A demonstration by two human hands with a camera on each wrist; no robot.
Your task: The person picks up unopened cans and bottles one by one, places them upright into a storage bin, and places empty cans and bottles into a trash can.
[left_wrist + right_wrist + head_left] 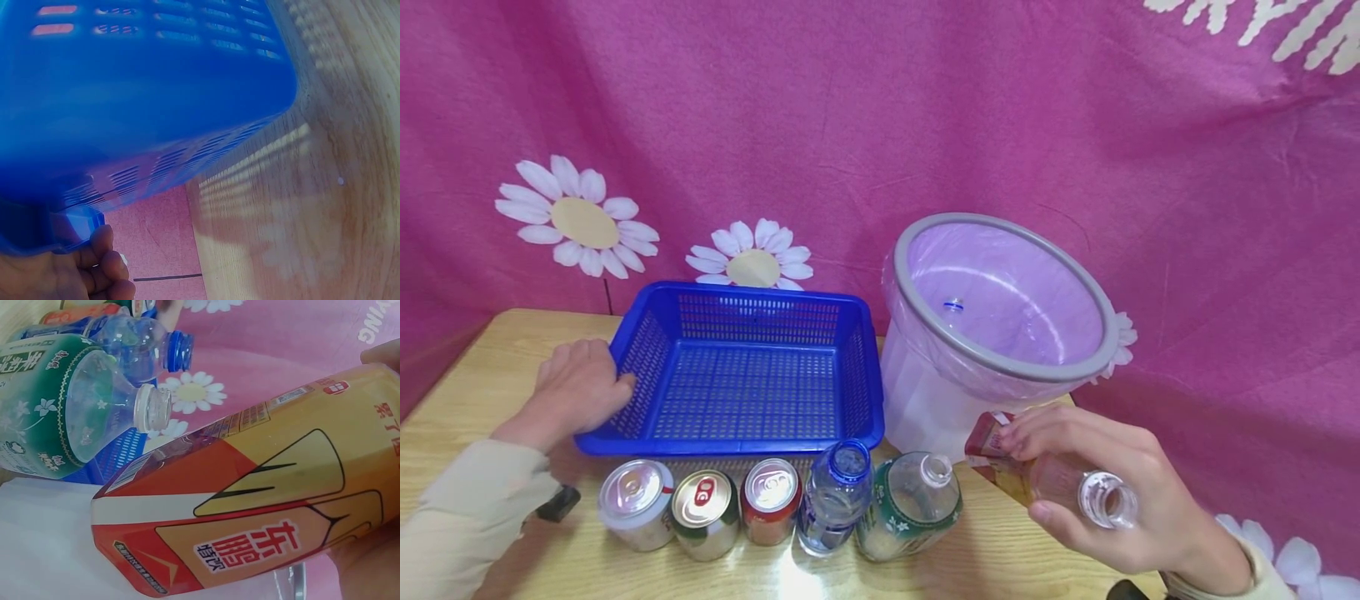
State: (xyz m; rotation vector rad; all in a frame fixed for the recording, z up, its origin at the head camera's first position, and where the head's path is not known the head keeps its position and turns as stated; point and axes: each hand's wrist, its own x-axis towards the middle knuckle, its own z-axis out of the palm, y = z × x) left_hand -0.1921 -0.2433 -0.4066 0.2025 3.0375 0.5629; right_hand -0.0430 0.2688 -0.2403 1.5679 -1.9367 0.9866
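Note:
My left hand point(576, 387) is at the left rim of a blue plastic basket point(745, 446); the left wrist view shows its fingers point(103, 265) curled at the rim's edge. In my right hand point(1120, 467) is a clear plastic bottle with a red and yellow label point(262, 500), tilted, its uncapped mouth towards me. It hangs in front of a white bin point(925, 417) with a grey rim and a clear liner. A green-labelled bottle point(910, 508) stands to the left of the held bottle, upright and uncapped.
Along the basket's front stand a white can point(636, 500), a green and white can point(706, 512), a red can point(771, 500) and a blue-tinted bottle point(835, 496). Inside the bin shows a bottle neck with a blue ring point(953, 306). A pink flowered cloth point(820, 125) hangs behind.

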